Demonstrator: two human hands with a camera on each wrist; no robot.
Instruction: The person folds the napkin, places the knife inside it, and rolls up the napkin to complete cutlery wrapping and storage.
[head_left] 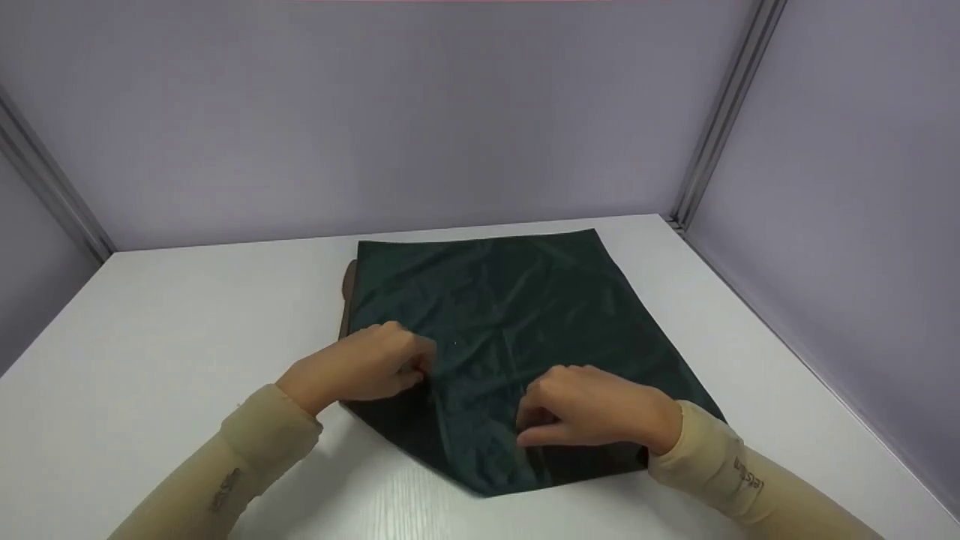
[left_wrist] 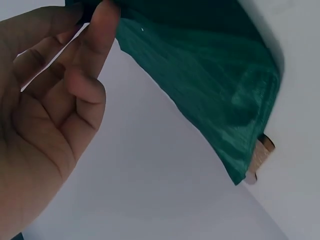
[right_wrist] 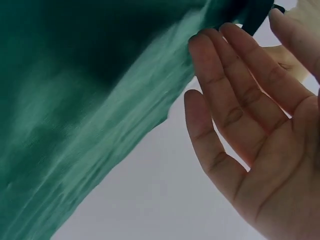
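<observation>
green cloth (head_left: 502, 330) spread flat mid-bench (head_left: 150, 337), near corner toward person | left hand (head_left: 364, 367) grip pinches a fold near left edge | right hand (head_left: 592, 409) grip nips fabric at fingertips, lifting to reposition

Dark green cloth (head_left: 510, 330) has a slight sheen; white table (head_left: 150, 337) looks smooth, matt.

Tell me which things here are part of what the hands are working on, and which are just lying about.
In use:
- dark green cloth, spread on the white table
- left hand, pinching the cloth
- right hand, fingertips on the cloth

Lying about:
- a brown piece sticking out from under the cloth's far left edge; I cannot tell what it is
</observation>
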